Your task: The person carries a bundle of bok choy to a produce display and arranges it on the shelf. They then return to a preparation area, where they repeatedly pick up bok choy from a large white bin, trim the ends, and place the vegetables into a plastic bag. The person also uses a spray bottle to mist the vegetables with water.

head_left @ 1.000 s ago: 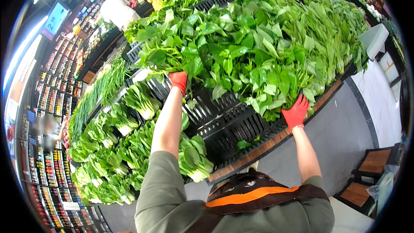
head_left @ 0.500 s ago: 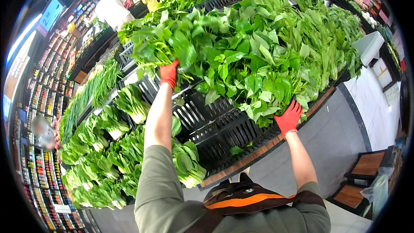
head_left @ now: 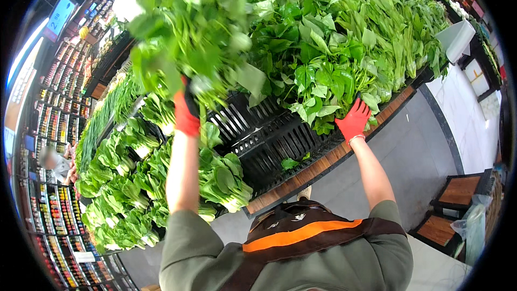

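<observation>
My left hand [head_left: 186,116], in a red glove with a dark palm, is closed around the stems of a big bunch of leafy greens [head_left: 188,37]. The bunch is raised above the display, its leaves blurred by motion. At the near edge of a broad pile of leafy greens [head_left: 323,59], my right hand [head_left: 354,120], also red-gloved, lies with its fingers stretched out against the leaves. Between the hands, black slatted crates [head_left: 253,137] show bare plastic, with a few loose leaves [head_left: 291,163] near the front.
Bok choy [head_left: 223,180] fills the left side of the stand, with long green onions [head_left: 107,116] beyond it. A wooden edge [head_left: 318,170] runs along the front. Black-framed wooden boxes [head_left: 460,189] stand on the floor at right. Another person [head_left: 56,163] is at far left.
My left hand has lifted the bunch up and to the left, uncovering more of the black crate. My right hand has shifted slightly and stays at the pile's near edge.
</observation>
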